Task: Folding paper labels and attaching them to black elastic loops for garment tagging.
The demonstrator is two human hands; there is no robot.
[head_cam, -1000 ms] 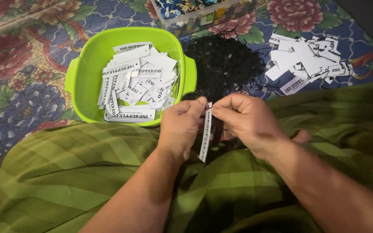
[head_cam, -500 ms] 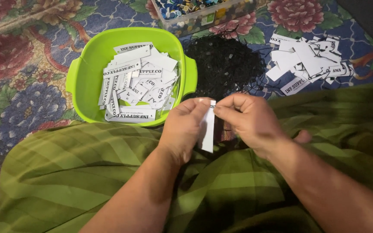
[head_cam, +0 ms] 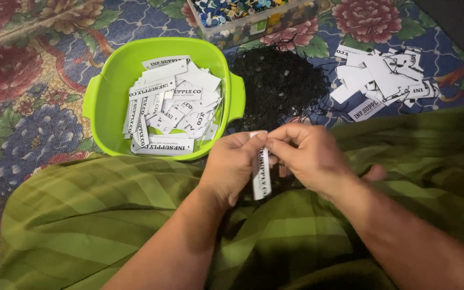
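Both of my hands meet over my lap, pinching the top end of one white paper tag (head_cam: 261,174) that hangs down between them. My left hand (head_cam: 232,164) grips it from the left, my right hand (head_cam: 310,158) from the right with fingertips at the tag's upper edge. Just beyond the hands lies a heap of thin black strings (head_cam: 277,86). A lime green plastic basin (head_cam: 111,91) to the left holds several white printed tags (head_cam: 170,110).
A green striped cloth (head_cam: 108,215) covers my lap. A second pile of white tags (head_cam: 382,78) lies at the right on the flowered mat (head_cam: 22,80). A clear plastic box (head_cam: 253,16) of small colourful items stands at the top.
The tag has turned slightly between my fingers, showing its flat printed face now rather than its edge. Both hands stay in the same place.
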